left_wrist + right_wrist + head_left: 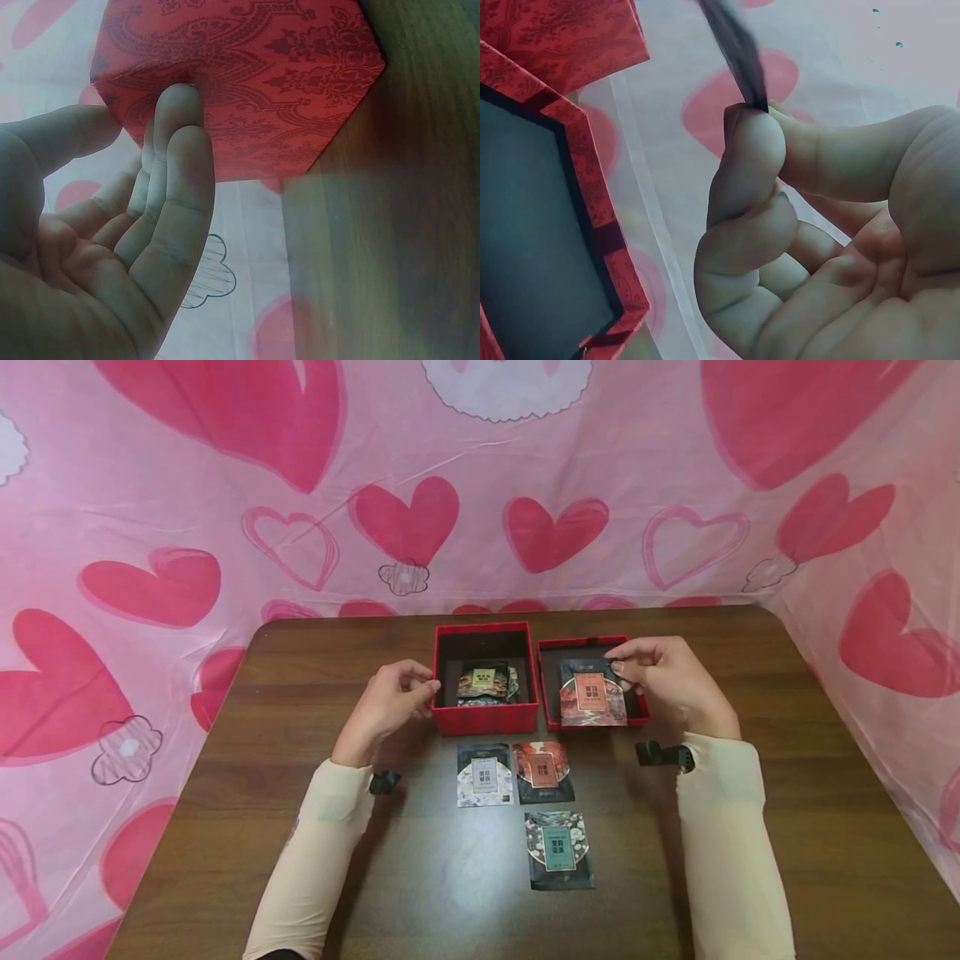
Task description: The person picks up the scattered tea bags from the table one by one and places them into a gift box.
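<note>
My right hand (667, 672) pinches the upper right corner of a tea sachet (592, 697) with an orange label. The sachet hangs over the shallow red box lid (546, 693); in the right wrist view it appears edge-on between thumb and forefinger, apart from the lid (622, 270). My left hand (390, 697) touches the left side of the deep red box (483, 720). In the left wrist view its fairly straight fingertips rest against the patterned box wall (285, 90), the thumb near its edge. Inside the box are sachets (483, 681), the top one with a yellow-green label.
Below the box, a white-and-grey sachet (484, 777) lies beside a red-orange sachet (543, 772). Nearer to me is a green-labelled sachet (559, 850). All lie on the brown wooden table (300, 677). A pink heart-print cloth (480, 460) hangs behind it.
</note>
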A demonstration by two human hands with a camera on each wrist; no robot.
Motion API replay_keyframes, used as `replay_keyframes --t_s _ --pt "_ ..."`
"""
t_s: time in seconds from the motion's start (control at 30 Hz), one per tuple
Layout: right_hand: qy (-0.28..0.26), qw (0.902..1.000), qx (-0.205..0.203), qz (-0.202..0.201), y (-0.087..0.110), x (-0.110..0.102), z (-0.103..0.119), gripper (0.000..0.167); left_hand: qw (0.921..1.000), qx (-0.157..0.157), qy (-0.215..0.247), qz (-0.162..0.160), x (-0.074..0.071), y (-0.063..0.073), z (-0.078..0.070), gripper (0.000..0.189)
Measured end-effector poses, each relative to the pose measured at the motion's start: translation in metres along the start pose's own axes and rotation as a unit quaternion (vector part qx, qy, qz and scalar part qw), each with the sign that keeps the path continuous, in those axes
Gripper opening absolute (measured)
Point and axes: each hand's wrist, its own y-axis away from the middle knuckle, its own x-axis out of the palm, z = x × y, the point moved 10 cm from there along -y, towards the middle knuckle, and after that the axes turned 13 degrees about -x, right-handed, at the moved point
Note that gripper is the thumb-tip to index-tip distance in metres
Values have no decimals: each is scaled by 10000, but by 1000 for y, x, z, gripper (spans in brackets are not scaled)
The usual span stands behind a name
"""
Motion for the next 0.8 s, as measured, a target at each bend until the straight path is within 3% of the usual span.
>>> replay_keyframes --t_s 0.4,0.8 --pt "-1033 9944 11 -213 -23 14 3 24 10000 -50 -12 -21 -1 -1 1 27" --pt "-1254 9920 -137 -67 -50 32 11 26 10000 -64 -37 -61 0 -3 3 27"
